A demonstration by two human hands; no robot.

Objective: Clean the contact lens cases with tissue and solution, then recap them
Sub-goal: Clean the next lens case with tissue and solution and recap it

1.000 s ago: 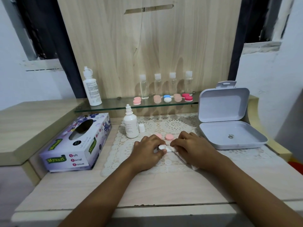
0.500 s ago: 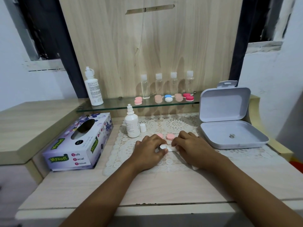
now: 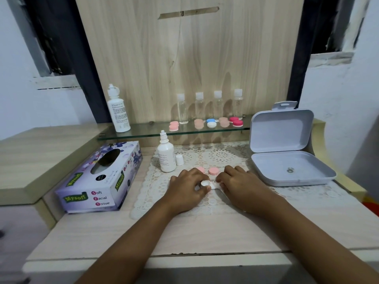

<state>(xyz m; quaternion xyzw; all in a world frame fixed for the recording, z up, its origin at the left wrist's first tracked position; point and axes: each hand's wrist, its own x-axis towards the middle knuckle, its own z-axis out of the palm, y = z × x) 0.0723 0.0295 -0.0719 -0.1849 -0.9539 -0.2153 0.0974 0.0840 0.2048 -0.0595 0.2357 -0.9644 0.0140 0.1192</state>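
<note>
My left hand point(image 3: 187, 188): grip pinched on a small round white case point(image 3: 205, 183). Right hand point(image 3: 243, 186): grip clamped on crumpled tissue point(image 3: 215, 186). Lace mat point(image 3: 221, 158), pale woodgrain counter point(image 3: 205, 232).

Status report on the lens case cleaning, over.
Left hand pinches white lens case. Right hand holds tissue against it. Pink caps off, just behind. Nothing blocking.
</note>
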